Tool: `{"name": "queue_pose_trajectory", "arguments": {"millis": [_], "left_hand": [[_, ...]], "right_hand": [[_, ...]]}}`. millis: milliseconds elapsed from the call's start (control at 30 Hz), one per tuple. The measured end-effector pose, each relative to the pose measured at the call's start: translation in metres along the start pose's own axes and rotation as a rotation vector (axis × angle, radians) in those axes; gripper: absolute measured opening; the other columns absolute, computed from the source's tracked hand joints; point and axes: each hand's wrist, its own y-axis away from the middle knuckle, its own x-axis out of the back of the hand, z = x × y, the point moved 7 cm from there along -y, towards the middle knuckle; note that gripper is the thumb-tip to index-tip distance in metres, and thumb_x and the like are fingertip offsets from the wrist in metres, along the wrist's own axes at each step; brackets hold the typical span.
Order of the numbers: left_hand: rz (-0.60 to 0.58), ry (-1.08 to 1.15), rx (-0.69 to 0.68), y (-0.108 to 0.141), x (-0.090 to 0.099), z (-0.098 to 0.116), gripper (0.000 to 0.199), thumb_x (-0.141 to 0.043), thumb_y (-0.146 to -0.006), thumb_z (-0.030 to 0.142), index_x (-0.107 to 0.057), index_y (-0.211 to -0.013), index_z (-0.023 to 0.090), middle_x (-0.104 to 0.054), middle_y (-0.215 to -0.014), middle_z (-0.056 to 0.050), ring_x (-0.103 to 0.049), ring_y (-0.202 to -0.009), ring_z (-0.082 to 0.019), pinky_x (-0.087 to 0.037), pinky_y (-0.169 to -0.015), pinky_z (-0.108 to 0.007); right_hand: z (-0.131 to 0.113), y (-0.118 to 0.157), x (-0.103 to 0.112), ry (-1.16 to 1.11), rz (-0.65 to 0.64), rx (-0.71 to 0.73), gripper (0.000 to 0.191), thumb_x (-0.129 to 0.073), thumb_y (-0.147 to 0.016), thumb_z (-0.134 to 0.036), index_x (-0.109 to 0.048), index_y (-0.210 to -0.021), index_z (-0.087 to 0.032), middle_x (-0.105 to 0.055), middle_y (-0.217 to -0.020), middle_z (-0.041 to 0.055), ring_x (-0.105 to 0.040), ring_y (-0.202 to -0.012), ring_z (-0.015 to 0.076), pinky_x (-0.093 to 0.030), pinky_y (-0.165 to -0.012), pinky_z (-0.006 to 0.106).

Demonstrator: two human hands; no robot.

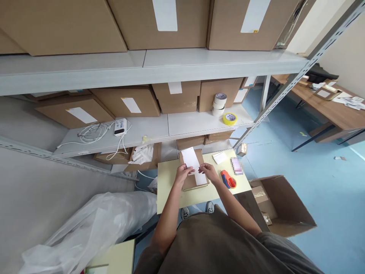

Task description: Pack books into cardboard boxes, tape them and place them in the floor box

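Observation:
A small cardboard box (186, 185) lies on the pale yellow table in front of me. Over its top is a white paper label (189, 156), pinched near its lower left edge by my left hand (182, 174). Another white paper piece (200, 179) lies flat on the box below it. My right hand (210, 172) is closed, its fingertips together at the right side of the label; what they hold is too small to make out. To the right of that hand sits an orange and blue tape dispenser (228, 179).
White paper slips (219, 157) lie on the table (167, 190). An open carton (296, 213) stands to the right. Tape rolls (229, 119) and a power strip (120, 127) sit on the shelf above. Plastic wrap (114, 217) bulges at left.

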Motion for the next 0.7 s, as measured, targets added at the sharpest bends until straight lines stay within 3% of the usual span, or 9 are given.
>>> {"name": "queue_pose_trajectory", "arguments": {"millis": [333, 700], "left_hand": [[0.061, -0.042, 0.004, 0.007, -0.033, -0.003, 0.042, -0.092, -0.065, 0.041, -0.079, -0.095, 0.014, -0.083, -0.098, -0.015, -0.079, -0.08, -0.024, -0.053, -0.07, -0.029], [0.128, -0.032, 0.0, 0.017, -0.061, -0.006, 0.048, -0.094, -0.062, 0.04, -0.08, -0.098, 0.012, -0.083, -0.097, -0.016, -0.078, -0.079, -0.025, -0.054, -0.071, -0.032]], "right_hand": [[-0.005, 0.0, 0.034, -0.017, -0.062, 0.012, 0.032, -0.071, -0.083, -0.053, -0.072, -0.084, -0.022, -0.078, -0.086, 0.0044, -0.071, -0.076, 0.0186, -0.051, -0.073, 0.031], [-0.005, -0.003, 0.059, -0.058, -0.162, 0.033, 0.033, -0.073, -0.082, -0.055, -0.068, -0.08, -0.022, -0.074, -0.077, 0.0023, -0.07, -0.076, 0.019, -0.05, -0.073, 0.031]]}}
